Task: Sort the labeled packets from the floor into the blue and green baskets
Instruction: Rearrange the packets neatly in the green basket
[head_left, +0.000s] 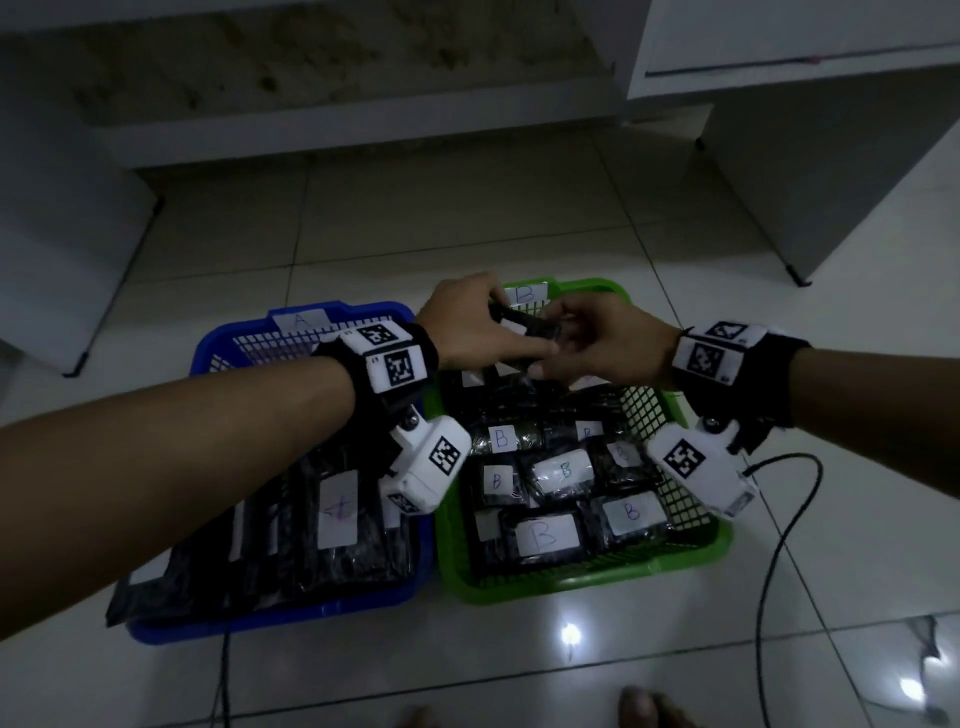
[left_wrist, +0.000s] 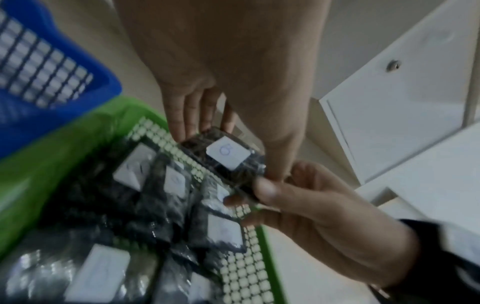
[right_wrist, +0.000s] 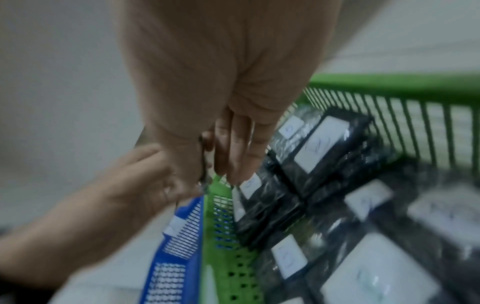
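Note:
Both hands meet above the far end of the green basket (head_left: 597, 291) and hold one small black packet (head_left: 524, 325) between them. In the left wrist view the packet (left_wrist: 226, 156) shows a white label marked B. My left hand (head_left: 483, 322) pinches its far end between fingers (left_wrist: 192, 115) and thumb. My right hand (head_left: 566, 343) pinches the near corner with thumb and forefinger (left_wrist: 265, 189). In the right wrist view the packet (right_wrist: 203, 164) shows only as a thin edge. The green basket holds several B packets (head_left: 545, 535). The blue basket (head_left: 218, 343), tagged A, holds several larger black packets (head_left: 337, 509).
The baskets stand side by side on pale floor tiles. A black cable (head_left: 769, 545) loops on the floor right of the green basket. A white cabinet (head_left: 831, 156) stands at the back right and white furniture (head_left: 62, 234) at the left. Toes (head_left: 644, 706) show at the bottom edge.

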